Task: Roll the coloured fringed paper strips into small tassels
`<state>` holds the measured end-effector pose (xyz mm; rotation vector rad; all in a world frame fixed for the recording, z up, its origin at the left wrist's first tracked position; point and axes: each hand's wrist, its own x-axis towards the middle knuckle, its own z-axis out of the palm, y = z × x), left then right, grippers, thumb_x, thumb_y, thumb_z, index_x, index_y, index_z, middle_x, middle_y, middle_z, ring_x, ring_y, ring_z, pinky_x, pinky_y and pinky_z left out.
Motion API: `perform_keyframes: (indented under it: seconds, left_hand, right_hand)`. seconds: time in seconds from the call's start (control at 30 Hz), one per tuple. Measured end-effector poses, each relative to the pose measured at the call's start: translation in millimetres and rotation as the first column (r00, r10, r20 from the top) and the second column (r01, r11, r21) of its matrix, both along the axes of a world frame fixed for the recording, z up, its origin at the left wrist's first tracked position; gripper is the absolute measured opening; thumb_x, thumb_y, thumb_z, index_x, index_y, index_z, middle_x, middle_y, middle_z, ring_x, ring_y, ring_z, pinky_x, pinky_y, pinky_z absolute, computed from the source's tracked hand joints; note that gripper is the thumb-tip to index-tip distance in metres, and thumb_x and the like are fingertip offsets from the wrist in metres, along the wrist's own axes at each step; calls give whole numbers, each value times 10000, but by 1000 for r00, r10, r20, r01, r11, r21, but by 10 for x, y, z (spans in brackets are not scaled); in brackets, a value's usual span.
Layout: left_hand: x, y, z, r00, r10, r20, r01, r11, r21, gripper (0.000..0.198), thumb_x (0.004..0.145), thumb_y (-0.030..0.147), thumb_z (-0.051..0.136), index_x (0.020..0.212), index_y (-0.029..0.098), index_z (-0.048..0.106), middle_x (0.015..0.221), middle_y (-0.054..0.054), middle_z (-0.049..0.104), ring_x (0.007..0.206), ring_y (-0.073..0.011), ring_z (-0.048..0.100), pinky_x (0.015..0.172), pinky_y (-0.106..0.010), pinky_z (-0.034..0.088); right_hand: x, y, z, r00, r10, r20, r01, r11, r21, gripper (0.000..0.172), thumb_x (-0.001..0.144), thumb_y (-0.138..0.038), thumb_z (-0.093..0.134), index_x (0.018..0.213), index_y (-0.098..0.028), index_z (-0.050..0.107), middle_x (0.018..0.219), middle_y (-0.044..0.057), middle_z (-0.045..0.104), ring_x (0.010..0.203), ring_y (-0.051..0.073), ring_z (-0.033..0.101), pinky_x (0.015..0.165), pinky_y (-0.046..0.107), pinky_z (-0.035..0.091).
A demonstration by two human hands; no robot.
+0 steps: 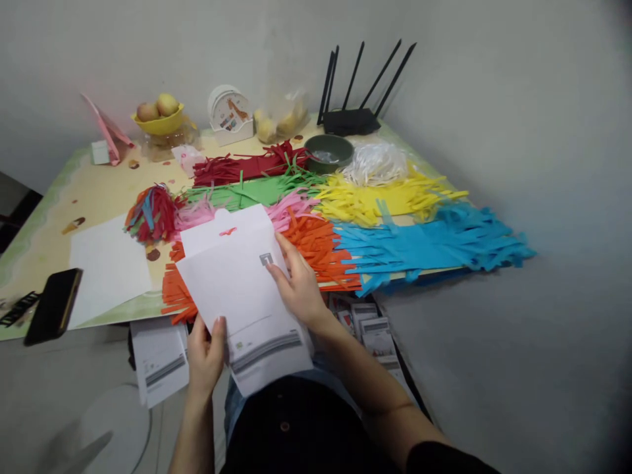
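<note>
The paper point(232, 283) is a white sheet with another behind it. It has a small grey square near its right edge, a grey band and a green mark low down, and a red fleck at the top. It is held tilted over the near edge of the surface point(99, 191), covering part of the orange strips point(316, 243). The left hand point(205, 359) pinches its lower left edge, thumb on top and fingers point(218, 329) closed underneath. The right hand point(299, 289) grips the right edge, closed on it, forefinger lying just beside the grey square. Blue strips point(424, 247) lie toward the right edge, and a phone point(53, 304) sits at the near left corner.
</note>
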<state>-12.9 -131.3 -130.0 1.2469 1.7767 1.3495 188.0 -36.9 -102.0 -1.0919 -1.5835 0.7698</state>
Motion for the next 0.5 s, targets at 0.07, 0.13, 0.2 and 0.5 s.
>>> perform_keyframes:
  seconds: [0.07,0.13,0.2,0.5]
  left_hand:
    - [85,92,132,997,42,67,-47,997,64,448,916,495,577,1246,195,623,1220,-95,676,1217,-236,583,1050,-311,438]
    - [160,220,280,989,124,85,-137,975,174,445,949,465,540,1320,221,575,1336,-92,613,1341,-216,489,1131,-295,354]
    - [205,329,389,981,177,83,-194,937,291,433,961,430,537,1345,230,528,1310,-93,614,1313,-195,511,1111,-293,370]
    - [293,329,471,968,160,196,-225,898,379,227,870,301,672,1006,203,518,738,52,500,619,-71,485,599,-167,389]
  right_hand:
    - [-52,-19,-16,1000,21,-12,-20,999,28,460,983,-297,462,1431,-196,465,1435,129,554,1361,233,505,1145,405,413]
    - [-92,-83,-41,991,64,-118,-67,998,-17,441,999,-310,442,1424,-196,464,1450,129,546,1349,224,525,1140,402,429]
    - [-97,-141,-54,964,93,-251,-119,988,-93,413,1001,-339,464,1392,-205,464,1387,133,597,1253,211,608,1042,371,513]
    - [-16,-52,115,891,-131,-435,81,988,-130,182,889,-334,655,1005,-215,581,929,21,694,852,125,685,699,212,546]
